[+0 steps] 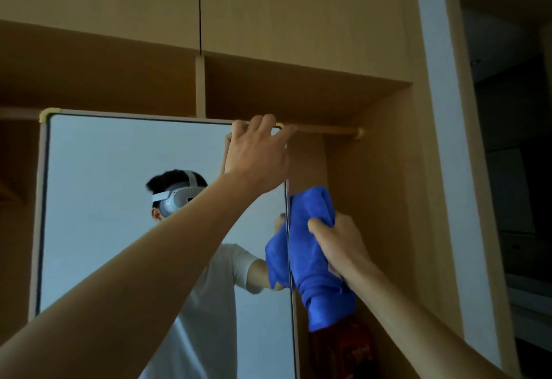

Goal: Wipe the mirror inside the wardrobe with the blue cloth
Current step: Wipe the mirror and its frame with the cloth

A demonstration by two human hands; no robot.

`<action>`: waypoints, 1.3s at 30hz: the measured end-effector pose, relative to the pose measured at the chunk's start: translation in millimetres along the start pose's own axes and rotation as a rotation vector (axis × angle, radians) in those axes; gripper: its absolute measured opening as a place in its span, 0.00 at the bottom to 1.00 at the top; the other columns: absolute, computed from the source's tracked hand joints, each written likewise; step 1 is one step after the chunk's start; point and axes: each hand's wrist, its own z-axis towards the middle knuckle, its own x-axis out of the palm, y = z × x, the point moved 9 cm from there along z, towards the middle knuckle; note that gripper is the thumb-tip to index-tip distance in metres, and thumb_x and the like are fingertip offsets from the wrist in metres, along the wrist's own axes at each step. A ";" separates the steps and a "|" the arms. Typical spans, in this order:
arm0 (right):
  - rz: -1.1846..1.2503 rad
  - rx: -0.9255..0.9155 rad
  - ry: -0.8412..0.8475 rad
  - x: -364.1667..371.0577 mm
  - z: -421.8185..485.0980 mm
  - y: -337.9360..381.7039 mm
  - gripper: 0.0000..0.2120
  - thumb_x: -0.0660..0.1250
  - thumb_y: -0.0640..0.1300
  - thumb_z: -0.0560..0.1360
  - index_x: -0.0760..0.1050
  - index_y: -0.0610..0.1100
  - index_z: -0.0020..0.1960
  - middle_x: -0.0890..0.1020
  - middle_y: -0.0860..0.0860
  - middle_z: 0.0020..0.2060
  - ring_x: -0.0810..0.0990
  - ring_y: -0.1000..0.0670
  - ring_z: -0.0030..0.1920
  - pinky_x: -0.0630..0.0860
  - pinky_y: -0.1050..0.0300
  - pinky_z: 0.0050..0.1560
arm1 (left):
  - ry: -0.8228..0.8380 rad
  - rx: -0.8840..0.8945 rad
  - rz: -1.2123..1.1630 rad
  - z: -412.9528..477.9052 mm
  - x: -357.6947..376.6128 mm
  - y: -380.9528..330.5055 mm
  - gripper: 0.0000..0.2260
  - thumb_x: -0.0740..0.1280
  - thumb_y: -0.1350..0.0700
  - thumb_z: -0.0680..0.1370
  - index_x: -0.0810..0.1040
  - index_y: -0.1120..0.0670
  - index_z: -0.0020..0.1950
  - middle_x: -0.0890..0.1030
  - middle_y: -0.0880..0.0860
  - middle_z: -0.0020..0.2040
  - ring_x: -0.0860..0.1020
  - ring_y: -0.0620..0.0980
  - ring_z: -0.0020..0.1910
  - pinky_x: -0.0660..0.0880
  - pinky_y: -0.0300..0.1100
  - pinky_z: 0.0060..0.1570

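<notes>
1. Standing upright in the open wardrobe [388,199]: the mirror [119,199], with a pale frame and rounded corners, filling the left and middle of the view.
2. The blue cloth [316,259] is bunched into a long wad right at the mirror's right edge. Its reflection shows just across that edge in the glass (whether it touches the glass face itself, cannot tell).
3. The right hand [340,244] grips the cloth around its middle, thumb clamped across the front and fingers wrapped behind. One cloth end sticks out above the fist, the other hangs below it.
4. The left hand [257,157] is at the mirror's top right corner, fingers curled over the top of the frame, holding on.
5. The glass reflects the person: white t-shirt, grey-white headset [176,199], arms raised.
6. A wooden rail [328,130] runs from behind the left hand to the wardrobe's right side wall.
7. A vertical divider [200,86] sits above the mirror, with closed upper doors [268,5] over it.
8. A dark reddish item [343,348] sits below the cloth, too dim to identify.
9. Right of the wardrobe there is a white wall strip [442,110].
</notes>
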 end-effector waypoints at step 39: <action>-0.197 -0.375 -0.057 -40.5 80.7 158.0 0.12 0.64 0.44 0.74 0.66 0.48 0.33 0.68 0.54 0.26 0.68 0.53 0.27 0.63 0.60 0.27 | 0.012 -0.035 -0.001 -3.4 -42.3 63.4 0.21 0.59 0.54 0.81 0.71 0.51 0.74 0.74 0.51 0.70 0.73 0.53 0.66 0.61 0.50 0.63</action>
